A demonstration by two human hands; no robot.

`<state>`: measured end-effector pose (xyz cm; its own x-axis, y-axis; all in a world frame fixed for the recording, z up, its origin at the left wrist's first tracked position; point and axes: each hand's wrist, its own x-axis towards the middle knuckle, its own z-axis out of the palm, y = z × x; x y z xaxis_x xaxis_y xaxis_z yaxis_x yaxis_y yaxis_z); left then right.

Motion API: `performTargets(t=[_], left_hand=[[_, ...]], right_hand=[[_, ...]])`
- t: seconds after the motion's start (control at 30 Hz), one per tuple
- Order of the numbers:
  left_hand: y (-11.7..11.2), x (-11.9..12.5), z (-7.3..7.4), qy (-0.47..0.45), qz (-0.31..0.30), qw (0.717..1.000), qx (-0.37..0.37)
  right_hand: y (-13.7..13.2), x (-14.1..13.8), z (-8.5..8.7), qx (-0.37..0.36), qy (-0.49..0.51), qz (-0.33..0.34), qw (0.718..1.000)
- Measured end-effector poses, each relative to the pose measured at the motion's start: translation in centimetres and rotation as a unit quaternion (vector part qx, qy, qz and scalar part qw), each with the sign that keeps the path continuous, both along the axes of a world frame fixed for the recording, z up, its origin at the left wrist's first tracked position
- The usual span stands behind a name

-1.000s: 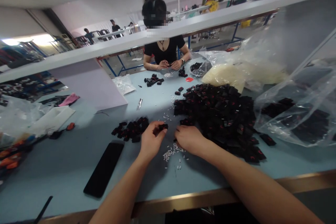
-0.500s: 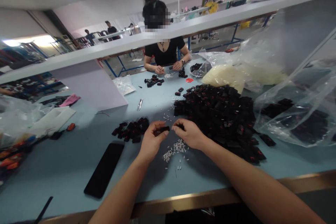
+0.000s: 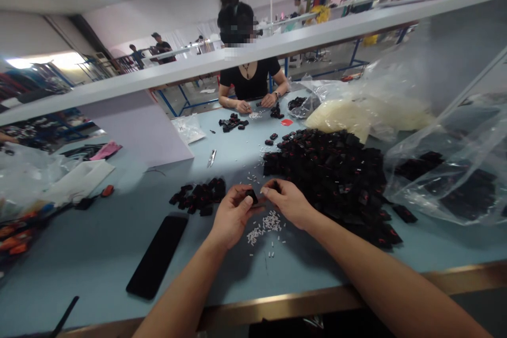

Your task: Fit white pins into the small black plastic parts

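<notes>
My left hand (image 3: pixel 233 216) is closed on a small black plastic piece (image 3: pixel 252 196), gripped between thumb and fingers and tilted upright. Close to its right, my right hand (image 3: pixel 287 203) is closed in a pinch. A dark bit (image 3: pixel 276 186) shows among its fingers, and something tiny and pale seems to be at the fingertips, too small to make out. Below both hands lies a scatter of tiny white pegs (image 3: pixel 271 221). A large heap of black pieces with red marks (image 3: pixel 328 169) spreads right of my right hand. Left of my left hand is a smaller pile of black pieces (image 3: pixel 198 196).
A black phone-like slab (image 3: pixel 157 257) lies at front left, with metal snips (image 3: pixel 212 157) farther back. Clear plastic bags (image 3: pixel 447 179) stand at right. A white shelf (image 3: pixel 253 50) crosses above the table. Opposite, a person (image 3: pixel 253 82) handles similar pieces.
The black piece in my left hand has been turned more upright, and that hand's lower fingers now extend beneath it. My right hand has shifted slightly right, its pinch kept.
</notes>
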<state>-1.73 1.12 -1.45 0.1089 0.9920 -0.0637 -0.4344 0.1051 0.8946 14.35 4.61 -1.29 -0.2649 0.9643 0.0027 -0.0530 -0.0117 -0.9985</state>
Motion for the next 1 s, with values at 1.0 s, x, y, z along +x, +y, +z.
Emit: performTargets(t=[1.0], left_hand=[[0.12, 0.53, 0.13, 0.034, 0.022, 0.999, 0.011]], right_hand=[[0.16, 0.43, 0.11, 0.189, -0.132, 0.001, 0.973]])
